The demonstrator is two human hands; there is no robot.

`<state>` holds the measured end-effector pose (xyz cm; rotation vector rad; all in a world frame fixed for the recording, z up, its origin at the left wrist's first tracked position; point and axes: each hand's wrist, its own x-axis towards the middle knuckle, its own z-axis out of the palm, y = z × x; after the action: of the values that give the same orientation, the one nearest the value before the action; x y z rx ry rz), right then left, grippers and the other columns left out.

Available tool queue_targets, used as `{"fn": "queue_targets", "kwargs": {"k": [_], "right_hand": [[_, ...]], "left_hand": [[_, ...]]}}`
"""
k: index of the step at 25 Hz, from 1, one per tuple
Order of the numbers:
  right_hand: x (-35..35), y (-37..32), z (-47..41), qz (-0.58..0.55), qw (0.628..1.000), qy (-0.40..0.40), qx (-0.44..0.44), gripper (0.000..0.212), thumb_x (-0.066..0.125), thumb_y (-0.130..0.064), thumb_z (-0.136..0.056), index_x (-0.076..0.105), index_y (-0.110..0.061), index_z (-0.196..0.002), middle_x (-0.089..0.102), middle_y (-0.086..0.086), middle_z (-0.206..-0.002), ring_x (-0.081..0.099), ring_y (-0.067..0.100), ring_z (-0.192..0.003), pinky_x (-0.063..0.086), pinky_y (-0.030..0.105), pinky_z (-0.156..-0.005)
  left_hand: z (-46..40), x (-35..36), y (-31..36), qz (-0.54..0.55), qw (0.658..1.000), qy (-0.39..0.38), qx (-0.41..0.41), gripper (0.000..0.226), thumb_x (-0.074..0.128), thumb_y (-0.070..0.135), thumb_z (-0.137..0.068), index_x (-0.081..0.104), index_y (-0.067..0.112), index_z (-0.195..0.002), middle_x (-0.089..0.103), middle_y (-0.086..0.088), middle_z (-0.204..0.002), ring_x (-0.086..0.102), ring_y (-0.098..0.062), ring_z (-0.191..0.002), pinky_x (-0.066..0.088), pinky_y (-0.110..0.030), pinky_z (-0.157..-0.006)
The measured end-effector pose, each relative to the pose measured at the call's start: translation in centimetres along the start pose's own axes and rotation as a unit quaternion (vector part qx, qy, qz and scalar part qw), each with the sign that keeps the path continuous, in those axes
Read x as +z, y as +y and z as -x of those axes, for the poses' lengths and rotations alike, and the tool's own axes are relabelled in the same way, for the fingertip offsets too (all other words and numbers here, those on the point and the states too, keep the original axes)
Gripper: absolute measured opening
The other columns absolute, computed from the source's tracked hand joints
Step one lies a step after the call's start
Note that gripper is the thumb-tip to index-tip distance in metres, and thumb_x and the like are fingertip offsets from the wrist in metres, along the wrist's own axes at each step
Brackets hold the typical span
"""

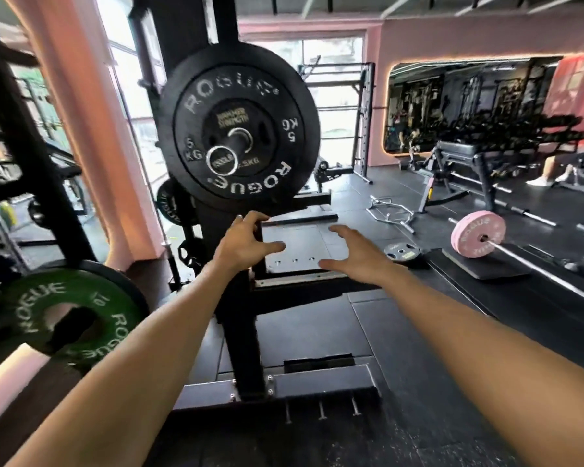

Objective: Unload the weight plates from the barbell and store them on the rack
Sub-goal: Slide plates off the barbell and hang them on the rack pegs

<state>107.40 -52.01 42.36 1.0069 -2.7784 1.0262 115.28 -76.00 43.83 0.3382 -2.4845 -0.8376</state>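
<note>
A black Rogue 5 kg plate hangs on the barbell sleeve, which points toward me, with a smaller 2.5 kg plate in front of it. Both my hands are stretched out below the plates with spread fingers and hold nothing. My left hand is just under the big plate's lower edge. My right hand is further right and lower. The black rack upright stands beneath my left hand. At the lower left a green Rogue 10 plate sits on a rack peg.
A pink plate on another barbell lies on the floor at right, with a small black plate flat nearby. A hex bar, benches and a dumbbell rack stand further back. Another black plate hangs low on the rack.
</note>
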Motion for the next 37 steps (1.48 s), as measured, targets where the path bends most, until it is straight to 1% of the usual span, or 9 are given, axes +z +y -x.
{"fn": "queue_targets", "kwargs": {"k": [4,6,9,14,18,24,27,32,37], "right_hand": [[-1.2,-4.0,-2.8,-0.006,0.999,0.019,-0.038,0.081,0.069,-0.056,-0.074,0.027,-0.040,-0.141,0.036,-0.005,-0.148,0.041,0.020,-0.132,0.034,0.045,-0.109],[-1.8,-5.7,-5.3,-0.004,0.998,0.030,-0.058,0.079,0.068,-0.055,-0.075,0.027,-0.039,-0.141,0.035,-0.006,-0.150,0.041,0.020,-0.133,0.035,0.046,-0.108],[-2.8,-7.7,-9.7,0.002,0.994,0.063,-0.087,0.076,0.069,-0.051,-0.078,0.031,-0.033,-0.142,0.039,-0.005,-0.148,0.043,0.020,-0.131,0.038,0.045,-0.106],[-4.1,-9.2,-17.9,0.030,0.990,0.101,-0.095,0.073,0.067,-0.052,-0.079,0.033,-0.032,-0.140,0.048,0.003,-0.137,0.050,0.025,-0.119,0.043,0.040,-0.095],[-4.5,-10.3,-24.5,0.051,0.987,0.129,-0.087,0.072,0.065,-0.050,-0.082,0.034,-0.024,-0.142,0.045,0.008,-0.141,0.049,0.029,-0.123,0.042,0.042,-0.101],[-3.4,-11.9,-33.0,0.068,0.986,0.145,-0.056,0.064,0.060,-0.039,-0.089,0.033,-0.013,-0.141,0.049,0.012,-0.136,0.050,0.031,-0.123,0.043,0.046,-0.101],[-2.7,-12.3,-35.1,0.078,0.982,0.169,-0.038,0.056,0.059,-0.031,-0.091,0.034,-0.009,-0.137,0.048,0.015,-0.135,0.049,0.035,-0.122,0.043,0.044,-0.098],[-1.9,-12.6,-36.5,0.102,0.973,0.205,-0.039,0.042,0.061,-0.019,-0.089,0.038,-0.005,-0.121,0.048,0.021,-0.127,0.051,0.041,-0.114,0.042,0.045,-0.090],[-2.1,-13.3,-34.6,0.091,0.978,0.187,-0.032,0.038,0.061,-0.017,-0.088,0.033,-0.006,-0.112,0.057,0.024,-0.111,0.057,0.043,-0.103,0.041,0.040,-0.078]], "left_hand": [[-1.1,-6.2,-0.8,-0.018,0.998,0.054,-0.007,0.067,0.078,0.051,-0.053,0.056,0.034,-0.115,0.061,0.002,-0.112,0.060,-0.014,-0.102,0.048,-0.033,-0.090],[-2.7,-8.7,-1.4,-0.028,0.997,0.073,-0.007,0.066,0.073,0.048,-0.051,0.056,0.035,-0.113,0.061,0.002,-0.109,0.061,-0.016,-0.099,0.049,-0.033,-0.085],[-6.2,-11.6,-2.6,-0.051,0.993,0.110,-0.001,0.059,0.077,0.037,-0.059,0.055,0.033,-0.114,0.056,0.001,-0.105,0.058,-0.019,-0.090,0.040,-0.026,-0.075],[-14.3,-14.1,-4.7,-0.059,0.987,0.148,0.015,0.048,0.076,0.031,-0.072,0.054,0.027,-0.115,0.056,-0.003,-0.112,0.055,-0.018,-0.089,0.038,-0.026,-0.075],[-20.6,-14.6,-5.7,-0.067,0.984,0.162,0.027,0.054,0.073,0.029,-0.075,0.052,0.019,-0.124,0.059,-0.011,-0.115,0.059,-0.026,-0.097,0.041,-0.028,-0.079],[-28.7,-12.9,-8.0,-0.065,0.990,0.121,-0.003,0.059,0.074,0.027,-0.078,0.046,0.010,-0.127,0.065,-0.014,-0.108,0.060,-0.031,-0.104,0.042,-0.030,-0.080],[-30.6,-11.2,-8.8,-0.071,0.989,0.127,0.008,0.062,0.073,0.023,-0.080,0.038,0.004,-0.127,0.058,-0.022,-0.117,0.055,-0.038,-0.110,0.042,-0.039,-0.089],[-31.3,-9.5,-8.9,-0.089,0.985,0.145,0.034,0.052,0.058,0.017,-0.085,0.027,0.008,-0.126,0.055,-0.032,-0.114,0.052,-0.052,-0.107,0.042,-0.051,-0.088],[-28.9,-10.0,-7.6,-0.022,0.990,0.133,0.032,0.042,0.055,0.008,-0.084,0.027,0.010,-0.115,0.057,-0.023,-0.094,0.057,-0.045,-0.093,0.040,-0.040,-0.075]]}}
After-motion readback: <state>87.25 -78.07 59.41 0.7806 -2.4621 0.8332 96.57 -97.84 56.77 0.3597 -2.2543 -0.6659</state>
